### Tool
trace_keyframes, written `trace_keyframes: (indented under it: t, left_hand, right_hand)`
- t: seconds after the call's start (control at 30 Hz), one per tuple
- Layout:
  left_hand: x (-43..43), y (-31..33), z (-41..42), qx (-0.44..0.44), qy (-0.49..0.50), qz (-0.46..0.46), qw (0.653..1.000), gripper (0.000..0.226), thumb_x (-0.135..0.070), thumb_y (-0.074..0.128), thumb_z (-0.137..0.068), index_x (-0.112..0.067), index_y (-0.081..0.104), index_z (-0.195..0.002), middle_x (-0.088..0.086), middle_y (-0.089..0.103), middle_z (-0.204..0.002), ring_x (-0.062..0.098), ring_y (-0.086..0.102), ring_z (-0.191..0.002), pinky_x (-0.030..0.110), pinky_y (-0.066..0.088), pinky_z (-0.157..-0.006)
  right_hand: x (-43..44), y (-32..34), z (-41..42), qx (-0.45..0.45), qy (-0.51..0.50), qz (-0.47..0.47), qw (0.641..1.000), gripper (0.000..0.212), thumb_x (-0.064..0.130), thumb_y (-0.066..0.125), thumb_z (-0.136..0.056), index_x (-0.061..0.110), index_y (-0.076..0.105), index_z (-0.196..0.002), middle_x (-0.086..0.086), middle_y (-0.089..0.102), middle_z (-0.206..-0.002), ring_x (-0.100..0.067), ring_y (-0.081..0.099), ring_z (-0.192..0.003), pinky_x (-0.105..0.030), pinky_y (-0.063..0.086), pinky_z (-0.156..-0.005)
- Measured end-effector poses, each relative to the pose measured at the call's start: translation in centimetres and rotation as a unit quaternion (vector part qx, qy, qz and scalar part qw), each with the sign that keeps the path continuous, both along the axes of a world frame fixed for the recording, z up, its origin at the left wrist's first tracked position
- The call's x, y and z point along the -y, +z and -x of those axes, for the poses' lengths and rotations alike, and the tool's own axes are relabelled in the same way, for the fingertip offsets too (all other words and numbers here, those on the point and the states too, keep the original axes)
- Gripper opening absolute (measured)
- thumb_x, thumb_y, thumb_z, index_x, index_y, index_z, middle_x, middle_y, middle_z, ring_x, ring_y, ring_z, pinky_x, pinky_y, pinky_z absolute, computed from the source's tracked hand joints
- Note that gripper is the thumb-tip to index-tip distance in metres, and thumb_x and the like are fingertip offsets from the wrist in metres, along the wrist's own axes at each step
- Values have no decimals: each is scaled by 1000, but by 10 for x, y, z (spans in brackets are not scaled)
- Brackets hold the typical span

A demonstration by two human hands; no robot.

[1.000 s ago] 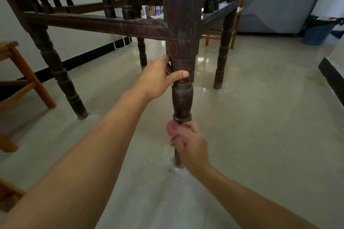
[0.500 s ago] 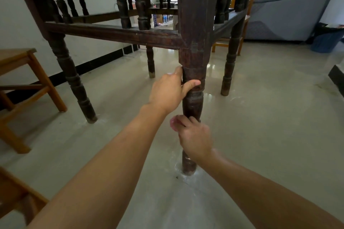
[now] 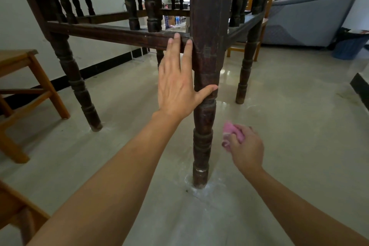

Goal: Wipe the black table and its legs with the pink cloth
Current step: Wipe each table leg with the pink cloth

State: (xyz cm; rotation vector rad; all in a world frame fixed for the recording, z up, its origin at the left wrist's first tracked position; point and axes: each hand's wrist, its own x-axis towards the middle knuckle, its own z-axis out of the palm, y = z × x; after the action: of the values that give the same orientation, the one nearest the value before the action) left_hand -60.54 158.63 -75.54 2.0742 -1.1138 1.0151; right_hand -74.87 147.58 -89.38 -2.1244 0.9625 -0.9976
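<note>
The black table's near leg [image 3: 203,130] is a dark turned post standing on the pale floor at the centre of view. My left hand [image 3: 177,84] lies flat against it with straight fingers reaching up onto the side rail [image 3: 111,35] and the thumb across the leg. My right hand [image 3: 244,147] grips the bunched pink cloth [image 3: 232,132] just right of the leg, clear of the wood. Three other legs stand further back: left [image 3: 77,86], right [image 3: 244,74] and far [image 3: 159,57].
A light wooden stool [image 3: 30,78] stands at the left and another wooden piece [image 3: 14,211] at the bottom left. A grey sofa [image 3: 307,16] and a blue bin [image 3: 349,46] sit at the back right. A wooden chair [image 3: 257,46] is behind the table.
My left hand has opened and slid up the leg onto the rail. My right hand with the cloth has come off the leg and moved to its right.
</note>
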Motion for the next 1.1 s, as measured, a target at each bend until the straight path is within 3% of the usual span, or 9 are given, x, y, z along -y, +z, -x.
trace_keyframes:
  t: [0.07,0.27,0.43,0.5,0.57,0.7,0.83,0.93,1.1]
  left_hand:
    - [2,0,1,-4,-3,-15,1000,111,-73,56,-76,-6,11,-152,21,5,-159,33,3,-147,42,9,-118]
    - [4,-1,-1,-2,3,-21,1000,108,-75,50,-80,-6,9,-152,21,3,-159,33,0,-147,43,7,-120]
    - [7,-5,-3,-1,-9,-16,1000,107,-75,46,-83,-2,10,-152,24,3,-158,36,0,-147,50,12,-119]
    - [9,-7,-3,0,-15,-6,1000,105,-73,46,-84,-1,10,-151,26,4,-157,37,0,-147,52,13,-118]
    - [13,-8,-3,1,-17,10,1000,103,-71,47,-86,2,12,-150,29,5,-156,39,2,-146,53,14,-117]
    - [20,-11,0,10,-22,43,999,98,-65,49,-88,7,17,-147,33,11,-153,43,7,-144,54,15,-116]
    - [19,-15,-1,12,-24,35,999,98,-67,46,-90,6,16,-148,32,10,-154,43,7,-145,54,14,-117]
    - [17,-18,-1,12,-26,29,999,96,-66,44,-91,5,16,-148,32,10,-154,42,7,-145,53,14,-117]
    - [23,-24,-5,32,-32,51,998,93,-61,48,-92,10,21,-145,37,15,-150,47,11,-142,54,16,-116]
  right_hand:
    - [-25,-5,-9,10,66,-15,998,28,19,57,-95,17,60,-123,3,55,-108,-5,59,-76,-22,54,-69]
    - [-87,-46,-12,-69,278,163,944,22,14,68,-84,18,67,-106,0,58,-110,-15,61,-81,-25,54,-73]
    - [-9,-29,6,13,88,5,996,16,9,60,-93,8,70,-105,2,57,-92,-3,54,-71,-15,46,-64]
    - [16,-27,14,-10,-39,-40,998,21,12,60,-92,5,67,-110,-4,57,-97,-12,52,-79,-21,39,-70]
    - [10,-30,8,-14,-57,-44,997,23,13,62,-91,8,64,-113,-2,53,-103,-17,53,-86,-22,39,-75]
    - [-51,-50,-9,-4,138,-9,990,19,10,62,-89,22,63,-104,10,53,-104,-7,59,-77,-22,54,-69]
    - [-82,-60,-8,-53,245,60,966,19,11,64,-89,17,68,-107,8,52,-108,-2,52,-72,0,38,-64]
    - [-49,-61,-7,-29,164,-6,986,20,6,59,-89,17,67,-104,6,55,-100,-13,59,-73,-18,52,-65]
    - [24,-51,8,-32,-76,-88,993,19,11,61,-89,9,64,-108,-9,57,-103,-21,54,-88,-32,45,-80]
